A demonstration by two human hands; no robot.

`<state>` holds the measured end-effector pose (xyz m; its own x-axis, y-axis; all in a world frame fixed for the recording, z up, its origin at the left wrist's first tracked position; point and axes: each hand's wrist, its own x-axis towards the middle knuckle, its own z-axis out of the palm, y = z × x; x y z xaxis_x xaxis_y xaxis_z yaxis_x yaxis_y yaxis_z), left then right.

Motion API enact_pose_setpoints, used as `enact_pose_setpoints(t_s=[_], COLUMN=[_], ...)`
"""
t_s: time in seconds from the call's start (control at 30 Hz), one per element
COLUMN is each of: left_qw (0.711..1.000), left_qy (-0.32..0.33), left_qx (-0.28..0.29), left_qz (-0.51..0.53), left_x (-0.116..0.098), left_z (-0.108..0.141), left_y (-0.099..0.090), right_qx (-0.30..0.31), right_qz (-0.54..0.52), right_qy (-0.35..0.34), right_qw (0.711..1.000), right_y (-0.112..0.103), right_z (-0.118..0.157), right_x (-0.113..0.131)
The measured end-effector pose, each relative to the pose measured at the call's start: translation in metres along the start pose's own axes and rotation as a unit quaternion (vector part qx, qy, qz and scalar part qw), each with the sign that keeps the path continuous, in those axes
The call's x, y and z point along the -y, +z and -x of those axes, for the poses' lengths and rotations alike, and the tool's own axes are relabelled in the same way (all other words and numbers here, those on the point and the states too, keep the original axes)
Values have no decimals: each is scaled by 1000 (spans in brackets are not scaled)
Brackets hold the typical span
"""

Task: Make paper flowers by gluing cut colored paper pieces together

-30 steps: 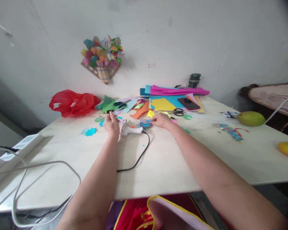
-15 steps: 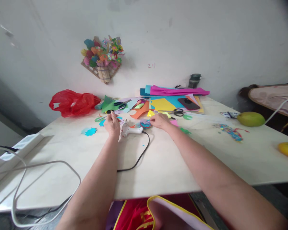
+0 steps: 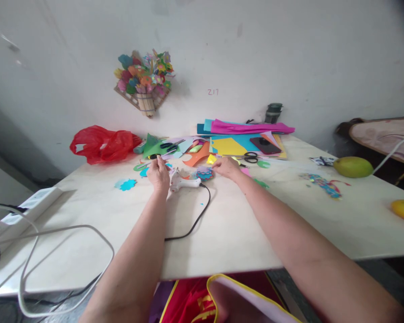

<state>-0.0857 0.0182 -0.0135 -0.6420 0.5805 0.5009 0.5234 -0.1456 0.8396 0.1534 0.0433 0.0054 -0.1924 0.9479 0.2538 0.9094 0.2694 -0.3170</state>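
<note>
My left hand (image 3: 159, 174) is over the table, fingers bent and pressed together beside a white hot glue gun (image 3: 186, 183). What those fingers hold, if anything, is hidden. The glue gun lies on its side, its black cord running toward me. Just right of it rests a layered scalloped paper flower (image 3: 205, 174) in blue and red. My right hand (image 3: 227, 168) is closed in a pinch at that flower's right side; I cannot make out anything between the fingertips. A loose blue scalloped cutout (image 3: 127, 185) lies left of my left hand.
Behind my hands are coloured paper sheets (image 3: 232, 147), black-handled scissors (image 3: 251, 157), a phone (image 3: 265, 145) and a red plastic bag (image 3: 104, 146). A mango (image 3: 353, 167) sits at right. A power strip (image 3: 30, 208) with looping cables occupies the left edge.
My right hand has shifted very slightly to the right. My left hand and the glue gun are nearly where they were.
</note>
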Motion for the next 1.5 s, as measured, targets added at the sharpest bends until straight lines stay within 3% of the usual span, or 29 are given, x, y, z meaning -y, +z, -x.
enact_pose_setpoints(t_s=[0.5,0.63,0.7,0.77,0.87,1.0,1.1,1.23,1.3,1.4,1.5], left_qw=[999,998,993,974,910,825,797,801,805,810,816], left_qy=[30,44,32,-12,-108,-252,-317,-343,-345,-331,-306], left_qx=[19,45,88,166,302,381,355,266,254,254,257], left_qz=[-16,10,70,154,262,334,372,412,411,412,418], left_x=[-8,-17,-28,-42,-65,-90,-100,-98,-94,-90,-94], left_z=[5,8,15,26,47,66,70,70,72,78,84], left_y=[-2,-2,0,4,14,27,36,47,51,52,48], right_qx=[-8,-63,-105,-132,-138,-139,-112,-55,-36,-52,-94], right_qz=[-131,-165,-199,-246,-327,-383,-380,-377,-379,-387,-332], right_qy=[45,35,32,31,5,-72,-126,-162,-173,-152,-73], right_qw=[990,984,974,960,935,910,909,910,908,908,936], right_y=[1,3,1,-1,-4,-10,-17,-27,-30,-29,-25], right_z=[-7,-11,-13,-15,-14,-10,-4,1,0,-7,-13], right_x=[-8,-11,-13,-13,-11,-5,-2,-6,-11,-24,-38])
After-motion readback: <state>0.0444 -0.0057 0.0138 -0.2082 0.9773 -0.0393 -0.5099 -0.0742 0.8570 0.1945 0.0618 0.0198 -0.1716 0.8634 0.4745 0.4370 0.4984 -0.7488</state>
